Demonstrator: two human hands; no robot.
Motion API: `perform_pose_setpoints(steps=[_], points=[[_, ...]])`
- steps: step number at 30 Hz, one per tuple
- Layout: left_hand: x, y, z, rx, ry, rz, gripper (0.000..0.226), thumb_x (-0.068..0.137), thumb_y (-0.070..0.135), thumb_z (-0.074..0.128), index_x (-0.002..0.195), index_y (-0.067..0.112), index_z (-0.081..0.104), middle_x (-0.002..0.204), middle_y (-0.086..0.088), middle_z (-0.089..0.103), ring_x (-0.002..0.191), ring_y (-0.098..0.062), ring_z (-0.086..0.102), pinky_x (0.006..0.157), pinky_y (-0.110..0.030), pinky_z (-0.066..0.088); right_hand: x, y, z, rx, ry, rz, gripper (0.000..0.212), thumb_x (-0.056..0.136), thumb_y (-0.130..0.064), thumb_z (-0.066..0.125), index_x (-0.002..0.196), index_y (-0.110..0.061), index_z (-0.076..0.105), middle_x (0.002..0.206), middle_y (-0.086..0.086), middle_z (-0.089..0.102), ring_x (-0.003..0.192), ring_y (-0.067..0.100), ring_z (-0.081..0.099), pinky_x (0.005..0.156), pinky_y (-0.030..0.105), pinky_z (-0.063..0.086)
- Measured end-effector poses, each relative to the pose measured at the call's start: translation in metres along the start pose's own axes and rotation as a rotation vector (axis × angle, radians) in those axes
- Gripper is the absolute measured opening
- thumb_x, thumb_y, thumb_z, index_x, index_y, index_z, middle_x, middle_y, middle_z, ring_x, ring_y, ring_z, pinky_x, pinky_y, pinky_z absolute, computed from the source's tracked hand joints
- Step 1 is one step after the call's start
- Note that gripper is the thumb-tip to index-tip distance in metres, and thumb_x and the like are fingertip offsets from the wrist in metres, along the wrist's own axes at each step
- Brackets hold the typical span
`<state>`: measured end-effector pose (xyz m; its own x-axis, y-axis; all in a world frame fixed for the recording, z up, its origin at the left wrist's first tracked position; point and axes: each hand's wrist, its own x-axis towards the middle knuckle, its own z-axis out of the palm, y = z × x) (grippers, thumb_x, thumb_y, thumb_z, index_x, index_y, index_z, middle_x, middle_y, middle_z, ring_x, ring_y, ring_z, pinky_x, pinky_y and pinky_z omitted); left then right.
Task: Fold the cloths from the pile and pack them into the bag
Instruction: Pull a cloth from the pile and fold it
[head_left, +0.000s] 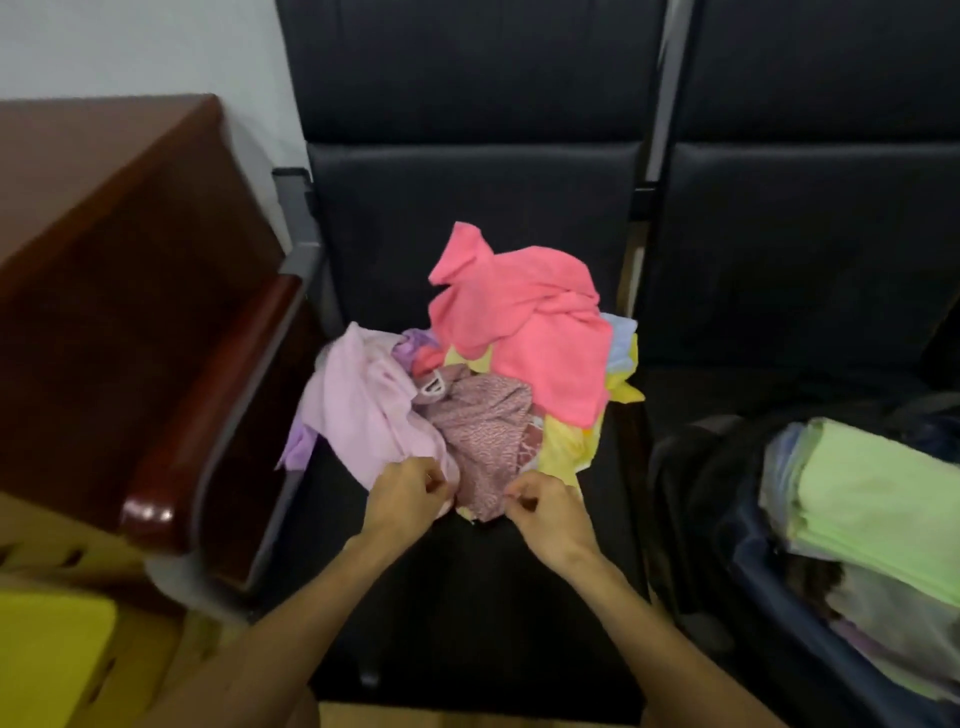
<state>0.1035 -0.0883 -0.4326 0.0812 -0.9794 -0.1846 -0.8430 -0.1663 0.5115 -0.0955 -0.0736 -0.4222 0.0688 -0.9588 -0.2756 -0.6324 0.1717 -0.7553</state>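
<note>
On the black bench (467, 597) before me sits the cloth pile (519, 332), with the open bag (737, 561) of folded cloths to its right. My left hand (405, 499) and right hand (545, 512) both pinch the patterned pink cloth (483, 431) at the pile's near edge.

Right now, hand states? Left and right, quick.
Left hand: fingers curled, pinching the near edge of the light pink cloth.
Right hand: fingers curled, pinching the near edge of the patterned pink cloth.
</note>
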Motion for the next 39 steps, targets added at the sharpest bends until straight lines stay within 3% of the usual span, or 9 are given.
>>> perform_pose_setpoints(steps=[3,8,13,19,25,30,34,37,39], points=[[0.003,-0.034,0.016,0.063,-0.053,-0.064,0.033,0.086,0.055,0.066,0.086,0.021,0.069,0.083,0.003,0.07,0.081,-0.018,0.067,0.07,-0.032,0.051,0.018,-0.013,0.044,-0.09,-0.112,-0.024,0.014,0.089,-0.019,0.066,0.101,-0.023,0.073,0.105,-0.004,0.074,0.102,0.016,0.067,0.091,0.034,0.053],[0.005,-0.068,0.035,0.032,-0.066,-0.047,0.039,0.086,0.056,0.064,0.11,0.026,0.069,0.104,0.002,0.07,0.096,-0.019,0.067,0.081,-0.037,0.054,0.036,-0.017,0.098,-0.288,-0.297,-0.079,0.048,0.091,-0.016,0.064,0.138,-0.02,0.055,0.135,0.006,0.057,0.125,0.024,0.053,0.105,0.035,0.042],[0.003,-0.075,0.044,0.079,-0.034,0.026,0.026,0.097,0.036,0.055,0.114,0.02,0.07,0.119,-0.002,0.066,0.109,-0.02,0.061,0.089,-0.032,0.047,0.038,-0.008,0.118,-0.468,-0.292,-0.118,0.043,0.092,-0.019,0.063,0.134,-0.022,0.056,0.14,0.003,0.036,0.128,0.027,0.043,0.105,0.038,0.041],[-0.024,-0.087,0.052,0.102,-0.159,0.087,0.029,0.098,0.042,0.054,0.115,0.023,0.067,0.125,0.002,0.06,0.116,-0.016,0.053,0.095,-0.029,0.045,0.008,0.008,0.134,-0.46,-0.143,-0.203,0.028,0.098,-0.017,0.052,0.124,-0.015,0.064,0.139,0.001,0.044,0.123,0.019,0.045,0.091,0.028,0.043],[-0.067,-0.074,0.024,0.098,-0.434,0.078,0.028,0.096,0.035,0.061,0.113,0.012,0.067,0.115,-0.007,0.062,0.104,-0.024,0.061,0.088,-0.032,0.049,-0.037,0.014,0.129,-0.46,-0.261,-0.176,0.02,0.098,-0.032,0.057,0.105,-0.015,0.067,0.124,-0.001,0.043,0.106,0.015,0.042,0.087,0.028,0.044],[-0.112,-0.056,-0.018,-0.09,-0.577,0.144,0.025,0.091,0.044,0.065,0.076,0.025,0.06,0.095,0.004,0.057,0.077,-0.008,0.052,0.065,-0.02,0.038,-0.088,0.004,0.093,-0.287,-0.363,-0.213,0.025,0.098,-0.039,0.057,0.105,-0.017,0.068,0.133,-0.002,0.046,0.122,0.017,0.041,0.099,0.026,0.038],[-0.142,-0.017,-0.064,-0.331,-0.488,0.129,0.018,0.097,0.018,0.05,0.079,0.015,0.055,0.08,0.002,0.052,0.075,-0.01,0.045,0.071,-0.025,0.036,-0.119,-0.033,0.048,0.076,-0.285,-0.223,0.018,0.101,-0.024,0.054,0.085,-0.024,0.063,0.095,-0.007,0.067,0.09,0.004,0.059,0.083,0.025,0.045],[-0.165,0.017,-0.093,-0.403,-0.307,0.165,0.029,0.099,0.008,0.044,0.073,0.019,0.047,0.074,0.008,0.046,0.072,-0.009,0.041,0.065,-0.018,0.034,-0.144,-0.067,0.016,0.18,-0.188,-0.274,0.022,0.103,-0.024,0.049,0.082,-0.02,0.056,0.081,0.009,0.069,0.077,0.011,0.062,0.08,0.035,0.05],[-0.182,0.041,-0.11,-0.393,-0.242,0.248,0.025,0.103,0.011,0.041,0.085,0.024,0.053,0.084,0.012,0.048,0.081,-0.01,0.045,0.071,-0.015,0.034,-0.164,-0.088,-0.007,0.185,-0.108,-0.33,0.024,0.104,-0.024,0.048,0.081,-0.02,0.054,0.074,0.002,0.06,0.07,0.006,0.054,0.071,0.03,0.045]])
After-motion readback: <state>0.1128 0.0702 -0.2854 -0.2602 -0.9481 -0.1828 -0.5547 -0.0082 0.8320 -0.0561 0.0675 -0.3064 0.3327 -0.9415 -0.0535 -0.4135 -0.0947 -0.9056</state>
